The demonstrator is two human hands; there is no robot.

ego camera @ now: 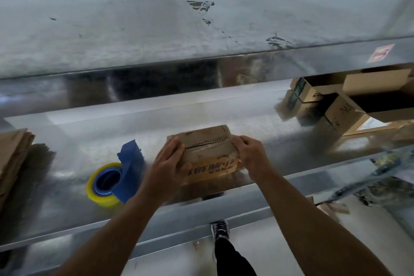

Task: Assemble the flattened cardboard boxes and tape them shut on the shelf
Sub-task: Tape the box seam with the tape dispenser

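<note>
At the centre of the frame, both hands grasp a small cardboard box (207,149) that stands on the metal shelf (74,141). The left hand (169,159) wraps the box's left end, fingers over the top edge and thumb on the printed front face. The right hand (247,152) clutches the right end, fingers curled over the top corner. The top flaps meet along a ragged seam running between the two hands, and the cardboard looks worn and creased.

Just left of the left forearm lies a blue tape dispenser (131,163) loaded with a yellowish tape roll (98,190), apart from the box. At the left edge of the frame sits a stack of flattened cardboard (13,157). Toward the upper right, on the same shelf, several open brown boxes (336,105) are grouped together. A scuffed upper shelf (156,29) fills the top of the frame, with a red sticker (380,52) on its front edge. Below the shelf, a dark sneaker (220,229) shows on the floor.
</note>
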